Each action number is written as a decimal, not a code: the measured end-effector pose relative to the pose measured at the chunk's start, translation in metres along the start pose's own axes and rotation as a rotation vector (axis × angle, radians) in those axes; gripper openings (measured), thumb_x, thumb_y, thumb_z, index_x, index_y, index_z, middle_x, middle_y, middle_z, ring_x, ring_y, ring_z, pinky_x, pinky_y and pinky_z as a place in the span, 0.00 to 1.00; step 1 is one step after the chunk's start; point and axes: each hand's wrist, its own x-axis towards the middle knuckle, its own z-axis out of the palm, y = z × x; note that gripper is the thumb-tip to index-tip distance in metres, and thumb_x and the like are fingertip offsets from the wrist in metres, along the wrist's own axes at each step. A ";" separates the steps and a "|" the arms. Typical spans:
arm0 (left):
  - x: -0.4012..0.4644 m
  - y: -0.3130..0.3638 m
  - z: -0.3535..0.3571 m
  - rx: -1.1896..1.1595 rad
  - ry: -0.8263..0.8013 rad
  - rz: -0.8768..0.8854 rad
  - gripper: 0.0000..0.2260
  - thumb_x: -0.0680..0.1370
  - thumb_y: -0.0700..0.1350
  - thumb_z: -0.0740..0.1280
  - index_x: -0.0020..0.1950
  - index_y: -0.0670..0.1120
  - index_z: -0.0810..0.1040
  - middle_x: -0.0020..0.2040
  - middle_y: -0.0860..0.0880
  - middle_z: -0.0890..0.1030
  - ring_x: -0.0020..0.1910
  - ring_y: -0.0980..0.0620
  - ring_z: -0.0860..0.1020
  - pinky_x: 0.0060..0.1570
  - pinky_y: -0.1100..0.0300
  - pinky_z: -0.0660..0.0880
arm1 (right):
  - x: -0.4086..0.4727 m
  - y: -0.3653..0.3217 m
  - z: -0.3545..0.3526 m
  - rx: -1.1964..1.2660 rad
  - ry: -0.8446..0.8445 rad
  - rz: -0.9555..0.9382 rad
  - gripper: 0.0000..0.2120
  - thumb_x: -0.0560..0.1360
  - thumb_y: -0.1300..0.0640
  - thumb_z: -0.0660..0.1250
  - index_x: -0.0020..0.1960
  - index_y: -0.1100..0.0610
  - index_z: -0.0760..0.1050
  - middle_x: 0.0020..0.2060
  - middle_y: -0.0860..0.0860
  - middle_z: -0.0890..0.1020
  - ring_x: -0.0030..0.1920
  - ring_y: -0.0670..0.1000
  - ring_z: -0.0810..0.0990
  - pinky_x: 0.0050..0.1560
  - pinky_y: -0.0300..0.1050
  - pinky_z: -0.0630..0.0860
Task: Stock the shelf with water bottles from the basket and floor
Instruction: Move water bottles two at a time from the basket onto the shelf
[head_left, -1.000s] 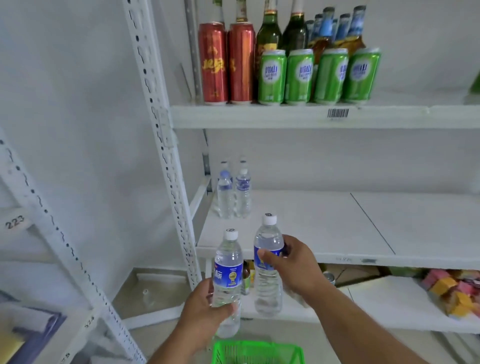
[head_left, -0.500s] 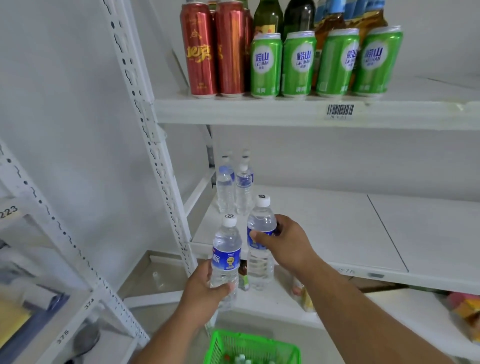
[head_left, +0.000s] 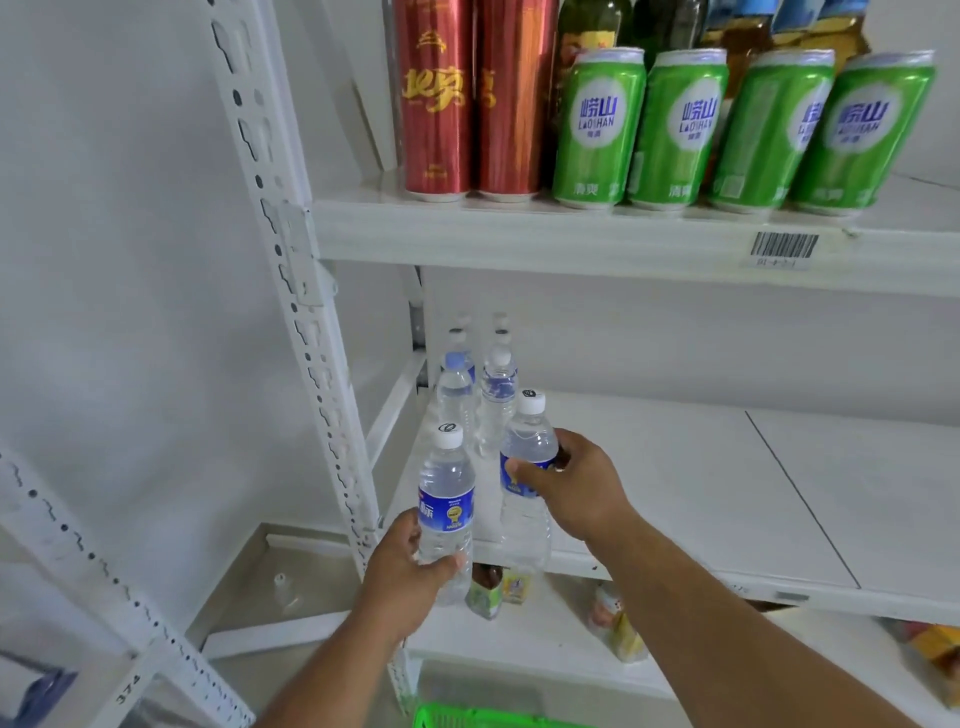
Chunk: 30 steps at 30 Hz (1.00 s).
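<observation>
head view:
left hand (head_left: 410, 571): fingers and thumb wrapped round the lower body of a clear plastic water bottle with blue label and white cap (head_left: 445, 512)
left bottle axis: long axis near vertical, cap up, slight lean; held in the air at the front left corner of the white middle shelf board (head_left: 675, 499), base below the shelf's front edge
right hand (head_left: 576, 486): thumb and fingers curled round the blue label band of a second clear plastic water bottle with white cap (head_left: 525, 478)
right bottle axis: upright, cap up, tilted a little to the right; base hangs in front of the shelf's front lip, cannot tell if it touches
spacing: two held bottles side by side, close, not touching
stocked bottles: small cluster of clear water bottles (head_left: 478, 395) standing upright at the back left corner of the middle shelf, just behind the held pair
upper shelf: two tall red cans (head_left: 472, 98), four green cans (head_left: 737, 130), dark glass bottles behind
lower shelf: small cartons and packets (head_left: 498, 590), blurred
green plastic basket (head_left: 467, 717): rim only, bottom edge, between the forearms
white perforated steel upright (head_left: 296, 291): left of the shelves
</observation>
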 end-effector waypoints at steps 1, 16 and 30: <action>0.010 -0.002 -0.004 0.006 -0.010 -0.004 0.22 0.68 0.43 0.79 0.55 0.63 0.77 0.51 0.61 0.84 0.51 0.62 0.81 0.51 0.61 0.77 | 0.005 0.000 0.005 -0.010 0.016 0.007 0.10 0.70 0.52 0.77 0.48 0.44 0.80 0.43 0.44 0.84 0.45 0.49 0.82 0.46 0.44 0.78; 0.132 -0.017 -0.002 0.074 -0.007 -0.040 0.27 0.65 0.46 0.80 0.58 0.60 0.72 0.54 0.58 0.78 0.56 0.55 0.75 0.52 0.60 0.70 | 0.083 0.018 0.047 -0.037 0.045 0.099 0.05 0.67 0.58 0.73 0.42 0.50 0.80 0.35 0.43 0.83 0.29 0.40 0.76 0.31 0.32 0.72; 0.185 -0.025 0.015 0.097 -0.024 -0.039 0.24 0.65 0.43 0.79 0.51 0.64 0.73 0.52 0.66 0.78 0.55 0.65 0.75 0.46 0.67 0.70 | 0.129 0.048 0.063 -0.034 0.040 0.109 0.12 0.65 0.53 0.76 0.47 0.46 0.79 0.41 0.44 0.83 0.41 0.45 0.80 0.40 0.39 0.76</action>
